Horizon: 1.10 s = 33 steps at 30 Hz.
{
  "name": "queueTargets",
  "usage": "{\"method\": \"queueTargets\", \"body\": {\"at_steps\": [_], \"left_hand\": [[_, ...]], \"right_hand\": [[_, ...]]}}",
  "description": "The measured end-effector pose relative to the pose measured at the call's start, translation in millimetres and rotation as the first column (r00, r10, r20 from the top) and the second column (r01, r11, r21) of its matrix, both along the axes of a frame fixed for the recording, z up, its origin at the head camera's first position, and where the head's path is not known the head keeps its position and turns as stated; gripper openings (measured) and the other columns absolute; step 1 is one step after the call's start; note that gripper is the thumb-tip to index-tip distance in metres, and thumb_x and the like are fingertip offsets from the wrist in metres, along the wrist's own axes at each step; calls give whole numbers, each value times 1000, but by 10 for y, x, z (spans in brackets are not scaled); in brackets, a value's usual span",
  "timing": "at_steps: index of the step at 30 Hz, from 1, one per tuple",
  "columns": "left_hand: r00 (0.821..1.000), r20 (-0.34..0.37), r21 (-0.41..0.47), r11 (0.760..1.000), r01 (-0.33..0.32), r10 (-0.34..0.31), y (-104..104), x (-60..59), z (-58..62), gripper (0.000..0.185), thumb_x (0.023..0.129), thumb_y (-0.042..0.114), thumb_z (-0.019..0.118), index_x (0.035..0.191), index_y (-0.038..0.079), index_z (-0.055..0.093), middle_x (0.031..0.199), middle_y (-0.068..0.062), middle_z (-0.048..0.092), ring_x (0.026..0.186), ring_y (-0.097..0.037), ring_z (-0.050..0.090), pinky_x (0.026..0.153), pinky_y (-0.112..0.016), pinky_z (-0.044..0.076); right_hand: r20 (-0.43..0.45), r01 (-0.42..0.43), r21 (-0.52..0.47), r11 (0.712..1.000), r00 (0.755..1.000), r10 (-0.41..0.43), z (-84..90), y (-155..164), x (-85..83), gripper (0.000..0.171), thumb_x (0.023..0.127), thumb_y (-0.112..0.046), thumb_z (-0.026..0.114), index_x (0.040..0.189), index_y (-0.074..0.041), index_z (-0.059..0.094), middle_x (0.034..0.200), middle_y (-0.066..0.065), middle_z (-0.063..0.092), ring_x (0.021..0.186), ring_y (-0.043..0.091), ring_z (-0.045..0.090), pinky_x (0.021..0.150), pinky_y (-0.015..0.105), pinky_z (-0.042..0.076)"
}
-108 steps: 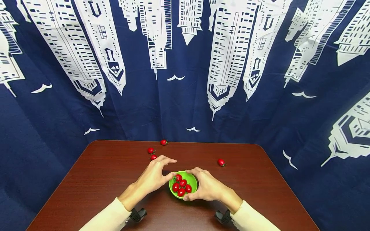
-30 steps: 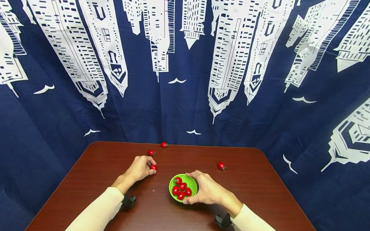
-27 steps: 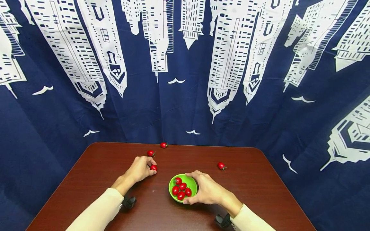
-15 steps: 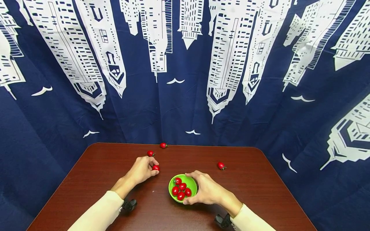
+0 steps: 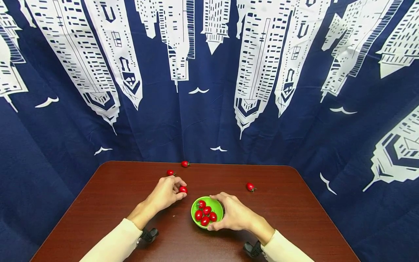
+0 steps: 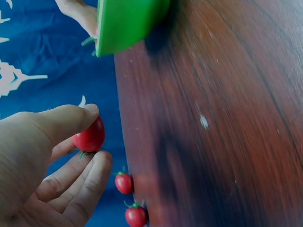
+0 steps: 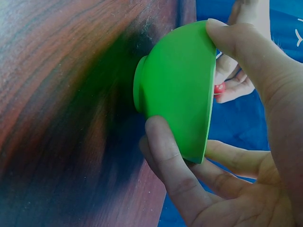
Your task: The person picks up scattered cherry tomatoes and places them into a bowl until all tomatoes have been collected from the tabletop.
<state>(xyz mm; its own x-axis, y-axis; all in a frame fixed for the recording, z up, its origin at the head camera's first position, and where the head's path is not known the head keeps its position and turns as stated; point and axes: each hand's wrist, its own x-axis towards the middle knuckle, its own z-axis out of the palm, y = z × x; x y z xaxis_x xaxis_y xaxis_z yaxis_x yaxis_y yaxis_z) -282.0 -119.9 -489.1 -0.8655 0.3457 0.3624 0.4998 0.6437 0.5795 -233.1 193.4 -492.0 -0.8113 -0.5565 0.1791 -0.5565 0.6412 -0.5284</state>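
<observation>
A red cherry tomato is pinched between the thumb and fingers of my left hand, just left of the green bowl. My right hand grips the bowl from its right side, thumb and fingers at the rim and outer wall. In the head view several cherry tomatoes lie inside the bowl, which stands on the table. The left wrist view shows the held tomato with its green stem end toward the fingers.
Two loose tomatoes lie at the back left: one tomato behind the left hand, another tomato near the far edge. A third tomato is at the back right. A navy curtain hangs behind the brown table.
The left hand has gone from beside the bowl to the loose tomatoes, taken hold of one, and carried it right toward the bowl. The right hand has stayed on the bowl.
</observation>
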Motion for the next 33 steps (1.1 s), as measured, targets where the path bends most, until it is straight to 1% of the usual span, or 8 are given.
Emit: {"method": "queueTargets", "body": {"at_steps": [4, 7, 13, 17, 21, 27, 33], "left_hand": [[1000, -17, 6, 1000, 25, -25, 44, 52, 36, 26, 89, 7, 101, 110, 7, 86, 96, -3, 80, 78, -9, 76, 75, -23, 65], [999, -25, 16, 999, 43, -42, 70, 94, 65, 26, 89, 7, 101, 111, 7, 86, 97, -3, 79, 79, -12, 77, 75, -23, 66], [995, -61, 6, 997, 75, -75, 177, 170, 92, 25, 90, 6, 100, 110, 8, 85, 96, -2, 77, 80, -8, 74, 75, -24, 67], [992, -72, 15, 994, 108, -106, 259, 209, 116, 27, 90, 5, 99, 113, 5, 85, 97, -4, 77, 81, -9, 76, 76, -22, 68], [989, -70, 31, 990, 136, -134, 321, 241, 141, 28, 90, 3, 99, 114, 4, 85, 99, -4, 78, 82, -9, 77, 78, -22, 68], [985, -51, 32, 986, 164, -162, 409, 287, 179, 27, 91, 4, 99, 114, 4, 84, 101, -5, 78, 82, -9, 77, 78, -21, 68], [983, -32, 35, 983, 183, -181, 499, 337, 175, 26, 92, 5, 98, 115, 5, 84, 101, -5, 78, 84, -12, 77, 78, -20, 67]], "right_hand": [[2, 0, 1, 1000, 1000, 0, -10, -7, -9, 97, 76, -48, 109, 151, 0, 71, 132, 3, 79, 117, 20, 77, 102, 29, 65], [16, 4, 1, 1000, 1000, -4, -15, -25, -12, 97, 77, -48, 109, 152, -1, 71, 134, 2, 79, 117, 18, 76, 102, 29, 65], [17, 5, 9, 1000, 1000, -5, -9, -37, -19, 97, 77, -49, 108, 152, -1, 71, 135, 2, 79, 117, 19, 76, 100, 28, 65], [8, 4, 12, 1000, 1000, -4, 2, -21, -12, 97, 76, -49, 109, 151, 0, 71, 134, 4, 79, 117, 20, 77, 99, 28, 65], [4, 2, 14, 1000, 1000, -2, -6, -8, -8, 96, 77, -49, 108, 150, -1, 72, 134, 4, 80, 116, 18, 77, 99, 27, 66], [-4, -6, 8, 1000, 1000, 6, -1, -2, -17, 94, 77, -50, 108, 149, 0, 72, 136, 5, 80, 117, 20, 78, 100, 29, 67], [0, -11, 6, 1000, 1000, 11, -5, -2, -20, 94, 77, -49, 108, 149, 0, 72, 136, 6, 80, 116, 19, 77, 98, 27, 66]]}}
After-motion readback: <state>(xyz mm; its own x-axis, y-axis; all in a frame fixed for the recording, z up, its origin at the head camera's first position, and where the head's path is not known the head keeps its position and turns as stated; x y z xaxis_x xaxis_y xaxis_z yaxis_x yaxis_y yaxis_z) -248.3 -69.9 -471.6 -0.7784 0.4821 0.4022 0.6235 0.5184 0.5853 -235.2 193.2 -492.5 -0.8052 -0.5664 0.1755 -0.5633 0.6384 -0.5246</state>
